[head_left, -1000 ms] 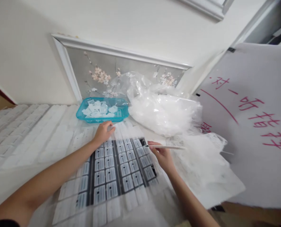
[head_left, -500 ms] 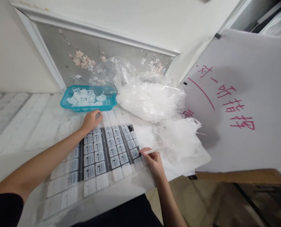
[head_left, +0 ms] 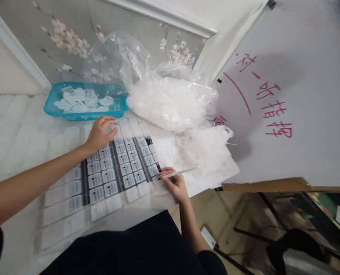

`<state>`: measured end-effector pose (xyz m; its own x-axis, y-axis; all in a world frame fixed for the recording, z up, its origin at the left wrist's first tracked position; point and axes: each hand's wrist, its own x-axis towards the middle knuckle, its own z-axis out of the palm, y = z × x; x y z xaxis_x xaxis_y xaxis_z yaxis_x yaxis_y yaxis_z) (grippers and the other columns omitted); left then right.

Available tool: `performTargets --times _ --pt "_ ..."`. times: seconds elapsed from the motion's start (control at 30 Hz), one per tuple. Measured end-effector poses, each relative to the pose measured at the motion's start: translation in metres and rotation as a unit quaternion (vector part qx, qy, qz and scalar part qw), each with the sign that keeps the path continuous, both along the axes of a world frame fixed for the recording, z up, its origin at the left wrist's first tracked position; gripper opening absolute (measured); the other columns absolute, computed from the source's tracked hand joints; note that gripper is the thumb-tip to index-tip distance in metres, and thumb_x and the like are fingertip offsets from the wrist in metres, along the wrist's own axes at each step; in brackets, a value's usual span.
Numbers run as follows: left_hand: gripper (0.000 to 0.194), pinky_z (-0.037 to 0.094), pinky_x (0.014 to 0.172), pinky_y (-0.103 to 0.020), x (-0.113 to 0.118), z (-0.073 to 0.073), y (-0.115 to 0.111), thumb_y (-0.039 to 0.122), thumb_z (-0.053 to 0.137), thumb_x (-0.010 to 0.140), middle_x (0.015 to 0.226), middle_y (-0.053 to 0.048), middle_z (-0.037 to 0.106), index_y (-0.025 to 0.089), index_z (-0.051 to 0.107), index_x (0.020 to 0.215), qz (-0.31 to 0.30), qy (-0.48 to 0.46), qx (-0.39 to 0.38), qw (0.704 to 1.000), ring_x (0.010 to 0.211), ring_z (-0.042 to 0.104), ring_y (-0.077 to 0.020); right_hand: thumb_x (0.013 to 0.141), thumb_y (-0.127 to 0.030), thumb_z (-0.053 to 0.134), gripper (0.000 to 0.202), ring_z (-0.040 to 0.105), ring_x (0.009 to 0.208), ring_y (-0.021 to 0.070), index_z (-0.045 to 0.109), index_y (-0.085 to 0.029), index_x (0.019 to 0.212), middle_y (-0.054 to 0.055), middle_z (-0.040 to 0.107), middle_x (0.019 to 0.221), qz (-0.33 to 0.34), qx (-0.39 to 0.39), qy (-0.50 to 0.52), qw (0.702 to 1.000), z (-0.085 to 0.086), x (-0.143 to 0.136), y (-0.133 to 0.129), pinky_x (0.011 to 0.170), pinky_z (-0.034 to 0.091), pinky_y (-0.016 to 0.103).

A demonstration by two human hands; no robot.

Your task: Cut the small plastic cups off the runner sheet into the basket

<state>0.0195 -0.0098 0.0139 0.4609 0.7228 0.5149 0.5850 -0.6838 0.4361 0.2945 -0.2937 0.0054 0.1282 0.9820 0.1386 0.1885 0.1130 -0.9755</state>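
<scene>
One right-hand grip [head_left: 174,186] pinching a pale stick [head_left: 183,172], one left-hand grip [head_left: 100,133] spread, partly hiding translucent pieces [head_left: 109,175]

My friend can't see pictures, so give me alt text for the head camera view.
A person's right hand holds a thin white stick at the edge of rows of small plastic pieces, with the left hand near their far end. Beyond them sit a blue basket of whitish bits and a bulging clear bag.
</scene>
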Motion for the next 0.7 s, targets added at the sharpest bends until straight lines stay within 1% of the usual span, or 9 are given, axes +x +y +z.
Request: performTargets --times 0.07,0.17,0.23,0.27,0.33,0.4,0.43,0.53,0.7 --pt "0.025 0.036 0.109 -0.042 0.02 0.014 -0.025 0.036 0.055 0.091 0.122 -0.006 0.06 0.016 0.067 0.102 -0.061 -0.015 -0.021 0.998 0.118 0.054 -0.0234 0.09 -0.033 0.065 0.014 0.061 0.114 0.0266 0.075 -0.024 0.091 0.007 0.076 0.098 0.005 -0.002 0.0 1.0 0.002 0.0 0.0 0.101 0.048 0.045" --pt "0.025 0.036 0.109 -0.045 0.053 0.029 -0.074 0.042 0.059 0.089 0.122 -0.007 0.061 0.021 0.069 0.097 -0.172 0.027 -0.075 0.982 0.12 0.054 -0.0263 0.091 -0.035 0.064 0.016 0.061 0.114 0.0269 0.075 -0.024 0.092 0.007 0.076 0.099 0.009 -0.009 -0.019 1.0 0.005 0.0 -0.001 0.1 0.049 0.045" --pt "0.031 0.034 0.11 -0.047 0.072 0.029 -0.107 0.05 0.062 0.086 0.128 -0.008 0.06 0.023 0.069 0.1 -0.244 0.07 -0.092 0.963 0.127 0.049 -0.0293 0.091 -0.036 0.063 0.017 0.062 0.113 0.0269 0.075 -0.024 0.094 0.007 0.075 0.101 0.008 -0.01 -0.037 0.999 0.005 -0.001 -0.002 0.1 0.049 0.045" --pt "0.039 0.033 0.11 -0.049 0.079 0.026 -0.122 0.055 0.064 0.083 0.132 -0.009 0.058 0.023 0.067 0.105 -0.27 0.088 -0.097 0.954 0.13 0.046 -0.0311 0.092 -0.036 0.063 0.018 0.063 0.112 0.0268 0.075 -0.024 0.094 0.007 0.075 0.102 0.006 -0.007 -0.045 0.999 0.006 -0.001 -0.003 0.1 0.049 0.045" --pt "0.06 0.031 0.111 -0.051 0.088 0.017 -0.144 0.066 0.068 0.075 0.137 -0.014 0.054 0.021 0.062 0.115 -0.298 0.115 -0.103 0.942 0.133 0.043 -0.0344 0.092 -0.036 0.062 0.018 0.063 0.111 0.0263 0.075 -0.024 0.095 0.008 0.074 0.102 0.004 0.002 -0.056 0.998 0.006 -0.002 -0.003 0.1 0.048 0.044" --pt "0.074 0.028 0.112 -0.053 0.091 0.006 -0.156 0.073 0.066 0.071 0.139 -0.017 0.051 0.018 0.058 0.12 -0.303 0.131 -0.102 0.939 0.135 0.04 -0.0366 0.093 -0.036 0.061 0.018 0.064 0.109 0.0258 0.075 -0.024 0.095 0.007 0.074 0.1 0.004 0.01 -0.064 0.998 0.006 -0.003 -0.002 0.099 0.049 0.044" --pt "0.076 0.027 0.113 -0.053 0.092 0.001 -0.159 0.076 0.065 0.07 0.139 -0.018 0.051 0.018 0.057 0.12 -0.3 0.135 -0.099 0.939 0.136 0.039 -0.037 0.093 -0.035 0.061 0.018 0.065 0.107 0.0257 0.075 -0.024 0.095 0.007 0.074 0.099 0.008 0.013 -0.069 0.997 0.006 -0.003 -0.001 0.097 0.05 0.043" --pt "0.074 0.024 0.115 -0.053 0.093 -0.007 -0.16 0.076 0.063 0.072 0.139 -0.018 0.052 0.017 0.055 0.116 -0.295 0.145 -0.088 0.94 0.137 0.038 -0.0367 0.092 -0.034 0.061 0.017 0.065 0.103 0.0252 0.075 -0.025 0.095 0.006 0.075 0.095 0.023 0.027 -0.097 0.995 0.007 -0.003 0.003 0.096 0.05 0.044" --pt "0.066 0.026 0.114 -0.053 0.094 -0.008 -0.159 0.069 0.065 0.074 0.138 -0.017 0.052 0.018 0.055 0.114 -0.29 0.145 -0.081 0.943 0.137 0.038 -0.0361 0.09 -0.037 0.06 0.017 0.068 0.091 0.0244 0.074 -0.028 0.087 0.004 0.076 0.089 0.064 0.064 -0.161 0.983 0.009 -0.004 0.009 0.098 0.048 0.049"
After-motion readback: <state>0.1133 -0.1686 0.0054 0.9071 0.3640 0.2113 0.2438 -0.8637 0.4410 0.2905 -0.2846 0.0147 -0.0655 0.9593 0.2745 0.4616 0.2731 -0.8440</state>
